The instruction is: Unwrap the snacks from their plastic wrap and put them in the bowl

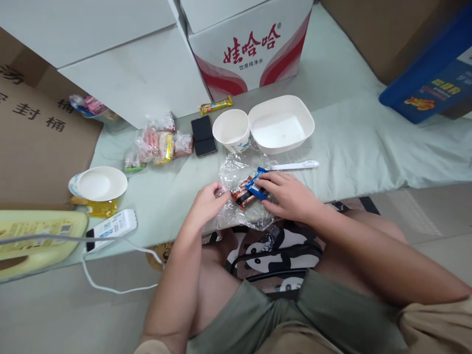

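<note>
A crumpled clear plastic bag [230, 169] lies at the bed's front edge, partly hanging over it. My left hand [209, 202] is at the bag's left side, thumb and forefinger closed on its film. On the bag rest brown-and-red wrapped snack bars [241, 193], side by side. A small blue snack packet [255, 186] lies partly over them. My right hand [289, 195] has its fingertips on this packet, with the thumb at its lower edge. Just beyond that hand is a white-handled utensil [298, 165], its other end hidden near the bag.
Behind the bag stand a white paper cup [230, 129] and a white rectangular tub [309, 123]. Left of them lie a black phone [203, 135] and wrapped snacks [164, 147]. A tipped paper bowl [120, 184] and white power strip [118, 226] are farther left. Boxes [254, 54] line the back.
</note>
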Available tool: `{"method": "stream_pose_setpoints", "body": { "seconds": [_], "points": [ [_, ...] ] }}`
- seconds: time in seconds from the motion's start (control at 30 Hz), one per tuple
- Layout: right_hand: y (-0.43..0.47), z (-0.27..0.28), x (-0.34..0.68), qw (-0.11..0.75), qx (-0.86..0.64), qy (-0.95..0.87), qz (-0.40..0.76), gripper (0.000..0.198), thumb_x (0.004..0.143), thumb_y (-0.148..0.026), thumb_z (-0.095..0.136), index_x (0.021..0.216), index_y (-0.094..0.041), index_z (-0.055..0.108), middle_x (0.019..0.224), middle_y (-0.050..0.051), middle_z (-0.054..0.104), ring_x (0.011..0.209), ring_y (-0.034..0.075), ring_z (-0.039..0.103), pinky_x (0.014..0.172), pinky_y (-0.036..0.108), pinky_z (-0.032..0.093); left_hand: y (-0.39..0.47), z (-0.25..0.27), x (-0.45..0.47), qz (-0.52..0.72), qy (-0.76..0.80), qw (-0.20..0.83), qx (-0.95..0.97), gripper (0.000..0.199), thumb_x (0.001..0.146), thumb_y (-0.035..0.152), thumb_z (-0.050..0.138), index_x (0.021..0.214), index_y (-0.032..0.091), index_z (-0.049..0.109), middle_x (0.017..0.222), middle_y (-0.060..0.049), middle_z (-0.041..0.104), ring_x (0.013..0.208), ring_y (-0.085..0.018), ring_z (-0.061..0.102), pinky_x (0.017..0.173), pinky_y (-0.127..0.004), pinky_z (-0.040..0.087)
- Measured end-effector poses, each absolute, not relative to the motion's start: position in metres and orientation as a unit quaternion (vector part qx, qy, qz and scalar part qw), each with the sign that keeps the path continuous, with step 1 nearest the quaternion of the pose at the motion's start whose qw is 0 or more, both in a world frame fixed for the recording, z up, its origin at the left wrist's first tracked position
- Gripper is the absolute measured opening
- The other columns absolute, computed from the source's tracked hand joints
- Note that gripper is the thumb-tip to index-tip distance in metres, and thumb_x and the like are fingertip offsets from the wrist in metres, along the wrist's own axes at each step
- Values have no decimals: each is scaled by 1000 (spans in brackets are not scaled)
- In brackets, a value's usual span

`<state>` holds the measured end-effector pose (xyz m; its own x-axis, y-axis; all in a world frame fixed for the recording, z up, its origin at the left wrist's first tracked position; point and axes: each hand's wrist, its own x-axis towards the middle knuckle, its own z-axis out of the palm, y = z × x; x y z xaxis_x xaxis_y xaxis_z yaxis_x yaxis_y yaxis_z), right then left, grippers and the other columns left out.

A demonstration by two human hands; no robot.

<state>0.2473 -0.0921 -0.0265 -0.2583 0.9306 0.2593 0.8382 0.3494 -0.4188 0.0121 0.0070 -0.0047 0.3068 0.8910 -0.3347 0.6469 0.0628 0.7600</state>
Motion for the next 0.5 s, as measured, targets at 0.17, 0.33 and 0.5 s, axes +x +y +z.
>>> {"method": "stream_pose_setpoints", "body": {
  "seconds": [0.17,0.33,0.5],
  "points": [
    [-94,-25,237,205,-582,-776,126,64,84,-37,72,142,-16,55,146,19,56,133,37,55,111,56,47,-5,7,23,188,497,652,540,28,67,33,75,90,16,72,96,-6,76,89,-20,67,82,-31,50],
    [-87,-27,239,260,-600,-732,190,54,88,-32,68,140,-22,55,146,15,58,129,34,60,107,53,52,-9,14,35,231,459,752,413,37,59,27,79,93,14,74,105,-11,77,86,-21,72,70,-27,55],
    [-78,-31,258,322,-597,-671,300,55,86,-31,68,139,-24,54,138,12,64,125,31,64,106,51,53,3,9,34,261,500,727,393,21,58,24,71,75,15,61,92,-11,78,73,-19,73,42,-17,33]
  ]
}}
